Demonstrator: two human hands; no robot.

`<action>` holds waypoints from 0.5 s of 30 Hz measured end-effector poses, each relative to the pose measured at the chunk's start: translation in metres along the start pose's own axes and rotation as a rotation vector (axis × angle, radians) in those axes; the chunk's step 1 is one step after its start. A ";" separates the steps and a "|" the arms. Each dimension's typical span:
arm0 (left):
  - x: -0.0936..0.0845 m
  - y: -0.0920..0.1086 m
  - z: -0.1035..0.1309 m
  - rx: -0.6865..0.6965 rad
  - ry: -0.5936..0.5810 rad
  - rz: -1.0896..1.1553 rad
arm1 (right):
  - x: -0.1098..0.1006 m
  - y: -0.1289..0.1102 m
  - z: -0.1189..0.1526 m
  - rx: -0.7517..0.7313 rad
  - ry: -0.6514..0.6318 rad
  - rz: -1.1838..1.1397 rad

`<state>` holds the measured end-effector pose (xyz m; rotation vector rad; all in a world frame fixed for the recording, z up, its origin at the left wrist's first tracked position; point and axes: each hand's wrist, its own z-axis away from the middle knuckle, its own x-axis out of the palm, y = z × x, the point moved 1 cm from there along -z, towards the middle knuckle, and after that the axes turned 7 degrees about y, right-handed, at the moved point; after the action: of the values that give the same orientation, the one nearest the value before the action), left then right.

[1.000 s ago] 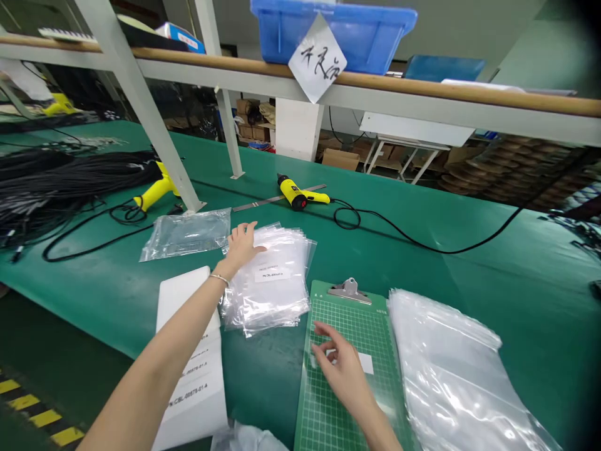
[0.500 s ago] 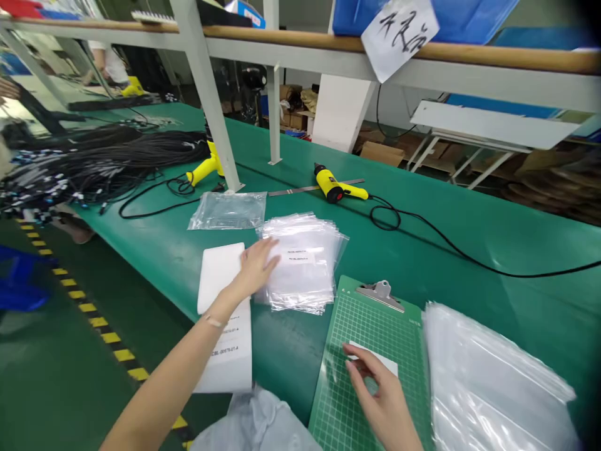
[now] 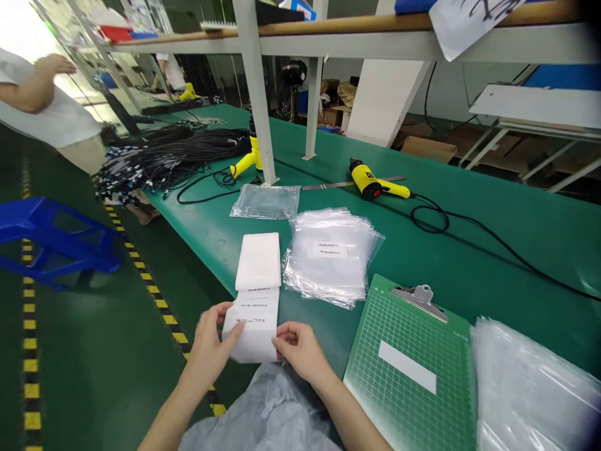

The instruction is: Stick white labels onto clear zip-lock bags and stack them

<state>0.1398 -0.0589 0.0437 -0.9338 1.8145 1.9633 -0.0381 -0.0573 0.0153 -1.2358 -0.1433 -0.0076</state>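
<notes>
A strip of printed labels (image 3: pixel 257 261) lies folded at the table's front edge, its lower end hanging towards me. My left hand (image 3: pixel 215 338) grips the strip's left side, thumb on top over the print. At its lower right edge my right hand (image 3: pixel 300 351) pinches the strip between thumb and fingers. Just right of the strip is a stack of clear plastic bags (image 3: pixel 328 269) with a printed label on the top one. A white blank strip (image 3: pixel 407 368) lies on the green clipboard (image 3: pixel 366 351).
More clear bags (image 3: pixel 530 382) lie at the right. Behind are a flat clear bag (image 3: pixel 266 202), a yellow heat gun (image 3: pixel 369 181) with its cable, a metal ruler (image 3: pixel 328 185) and black cables (image 3: pixel 188 150). A person (image 3: pixel 51 106) stands at the left near a blue stool (image 3: pixel 51 232).
My left hand has left the bag stack and now holds the label strip. My right hand has moved left from the clipboard to the strip. The view has shifted left.
</notes>
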 end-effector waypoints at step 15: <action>0.011 0.043 0.002 0.447 -0.111 -0.307 | 0.013 -0.002 -0.005 -0.152 0.096 -0.003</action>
<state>0.1041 -0.0658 0.0692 -0.8718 1.8114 1.3250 -0.0249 -0.0620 0.0173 -1.3841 -0.0622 -0.0819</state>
